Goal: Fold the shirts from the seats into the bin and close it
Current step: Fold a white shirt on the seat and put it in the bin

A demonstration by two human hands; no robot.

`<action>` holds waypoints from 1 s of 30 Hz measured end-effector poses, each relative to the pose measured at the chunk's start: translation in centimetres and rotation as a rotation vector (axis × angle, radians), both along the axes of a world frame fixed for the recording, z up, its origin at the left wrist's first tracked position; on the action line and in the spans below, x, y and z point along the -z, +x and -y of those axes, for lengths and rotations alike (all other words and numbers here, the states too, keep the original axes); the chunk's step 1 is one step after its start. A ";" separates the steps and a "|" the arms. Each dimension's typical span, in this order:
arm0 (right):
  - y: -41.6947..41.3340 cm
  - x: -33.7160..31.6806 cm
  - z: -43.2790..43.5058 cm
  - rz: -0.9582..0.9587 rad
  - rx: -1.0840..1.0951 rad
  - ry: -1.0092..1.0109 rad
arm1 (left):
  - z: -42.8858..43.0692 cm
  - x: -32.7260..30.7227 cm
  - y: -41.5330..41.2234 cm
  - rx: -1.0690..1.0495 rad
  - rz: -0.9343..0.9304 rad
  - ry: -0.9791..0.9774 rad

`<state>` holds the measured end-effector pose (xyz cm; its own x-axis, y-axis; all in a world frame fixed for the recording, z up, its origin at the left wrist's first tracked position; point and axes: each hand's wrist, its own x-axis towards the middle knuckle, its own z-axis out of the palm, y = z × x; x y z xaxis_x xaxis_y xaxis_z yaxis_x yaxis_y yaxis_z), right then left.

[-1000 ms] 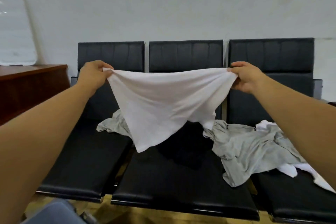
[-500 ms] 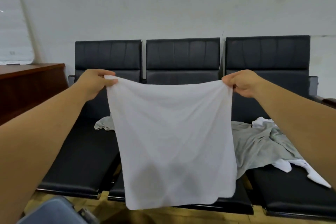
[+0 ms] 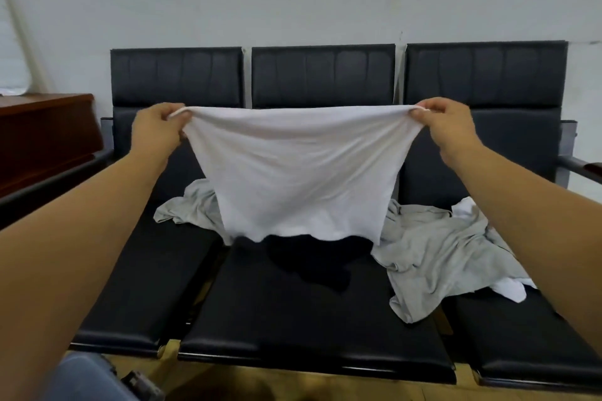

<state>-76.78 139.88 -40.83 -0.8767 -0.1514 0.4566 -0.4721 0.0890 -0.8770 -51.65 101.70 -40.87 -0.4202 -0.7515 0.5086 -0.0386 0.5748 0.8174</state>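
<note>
A white shirt (image 3: 299,172) hangs stretched in the air over the middle black seat (image 3: 293,319). My left hand (image 3: 158,127) pinches its top left corner and my right hand (image 3: 446,125) pinches its top right corner. Its lower edge swings just above the seat. Under it lies a black garment (image 3: 312,264). A grey shirt (image 3: 433,254) sprawls across the middle and right seats, with a white garment (image 3: 469,210) beneath it. More grey cloth (image 3: 189,205) shows behind the held shirt on the left. No bin is clearly in view.
The three-seat black bench stands against a white wall. A dark wooden cabinet (image 3: 42,137) is at the left. A metal armrest (image 3: 576,166) juts out on the right. A grey-blue object (image 3: 88,378) sits at the bottom left on the floor.
The white shirt hung long and flat half a second ago; now its lower edge has swung up and away, so it looks shorter. Both hands kept their grip and moved slightly apart.
</note>
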 end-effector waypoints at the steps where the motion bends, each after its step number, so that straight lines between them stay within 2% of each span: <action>1: 0.2 0.8 -0.4 0.052 -0.079 -0.049 | -0.1 0.8 0.6 0.088 0.003 0.029; 4: 1.3 4.8 -2.2 0.281 -0.346 -0.180 | -0.3 4.6 3.5 0.311 0.079 0.113; 7: 3.2 9.9 -4.5 0.477 -0.550 -0.019 | -0.7 9.5 6.9 0.463 0.307 0.164; 10: 4.8 15.1 -6.1 0.535 -0.601 0.380 | -1.7 14.1 10.1 0.531 0.660 0.129; 13: 6.7 18.5 -6.0 0.404 -0.606 0.993 | -2.9 17.8 12.2 0.665 1.113 0.022; 14: 7.4 19.0 -5.5 0.373 -0.642 1.152 | -3.4 18.7 12.3 0.709 1.194 0.014; 15: 8.0 19.4 -4.8 0.343 -0.672 1.249 | -3.9 19.5 12.2 0.724 1.216 0.020; 17: 9.3 20.1 -2.8 0.202 -0.630 1.299 | -4.9 21.0 11.1 0.681 1.189 0.000; 20: 11.6 22.9 0.6 -0.026 -0.427 1.181 | -7.0 23.5 8.0 0.520 1.152 -0.257; 21: 12.4 24.2 1.5 -0.035 -0.386 1.153 | -7.9 24.4 7.2 0.484 1.118 -0.305; 23: 13.8 26.7 2.4 -0.023 -0.345 1.209 | -9.5 25.6 6.0 0.492 1.098 -0.271; 26: 14.8 29.3 2.0 -0.069 -0.324 1.369 | -10.7 27.5 5.4 0.520 1.233 -0.265; 30: 15.0 30.2 0.5 -0.087 -0.347 1.386 | -10.3 28.9 6.4 0.545 1.345 -0.326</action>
<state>-61.83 139.33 -71.06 -0.6815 -0.7081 -0.1850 -0.6933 0.7056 -0.1467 -45.30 112.02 -69.73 -0.8851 -0.2837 -0.3688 -0.3674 0.9125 0.1799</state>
